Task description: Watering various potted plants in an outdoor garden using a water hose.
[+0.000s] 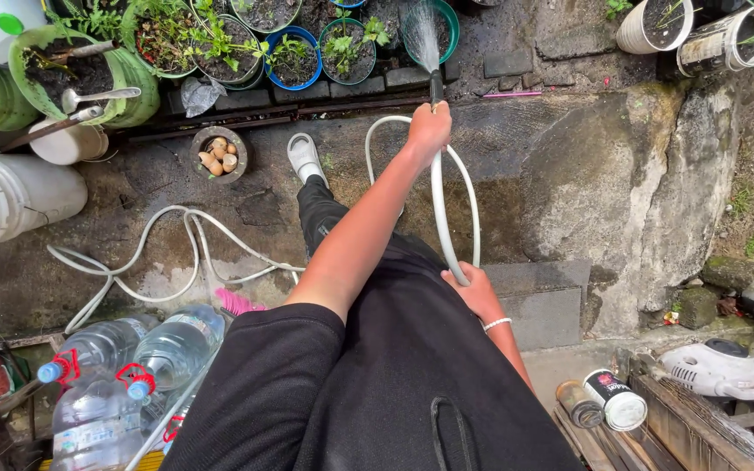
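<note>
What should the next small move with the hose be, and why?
Probably swing the left hand slightly left: the hose now sprays the teal pot, while the blue pots beside it lie outside the spray. The right hand could feed slack.

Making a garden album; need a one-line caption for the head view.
Left hand aims a white hose spraying potted plants, right hand steadying the hose lower down.
</note>
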